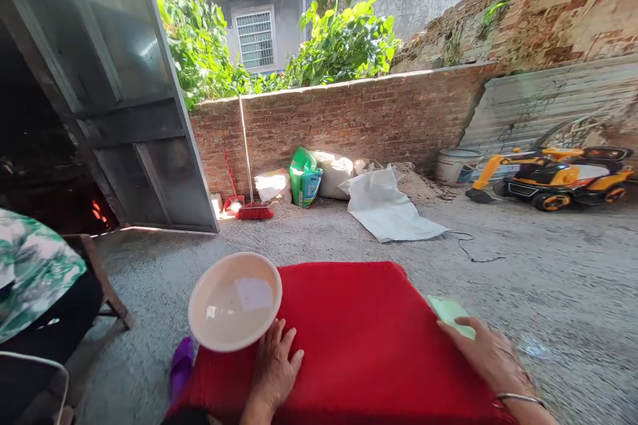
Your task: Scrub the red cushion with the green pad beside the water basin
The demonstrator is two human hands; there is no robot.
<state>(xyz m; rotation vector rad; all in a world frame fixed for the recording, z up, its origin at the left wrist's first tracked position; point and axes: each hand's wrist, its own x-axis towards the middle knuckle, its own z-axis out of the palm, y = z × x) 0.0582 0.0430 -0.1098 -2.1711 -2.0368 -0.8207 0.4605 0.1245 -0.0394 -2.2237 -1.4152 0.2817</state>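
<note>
A red cloth (349,332) covers the low table-like surface in front of me. At its far left corner stands a pale pink basin (209,325) with what looks like clear water inside. My left hand (277,362) rests on the cloth just in front of the basin, fingers spread, fingertips close to its rim; whether they touch it I cannot tell. At the cloth's right edge, my right hand (491,352) grips a pale green flat rectangular piece (448,311) between thumb and fingers. That piece extends out over the edge; its material is unclear.
A person in a patterned top (37,272) sits at the left by a wooden chair (107,285). A purple shoe (182,365) shows beside the cloth. Beyond lie a red broom (255,212), sacks (335,176), a white sheet (386,209) and a toy excavator (558,179), before a brick wall (349,116).
</note>
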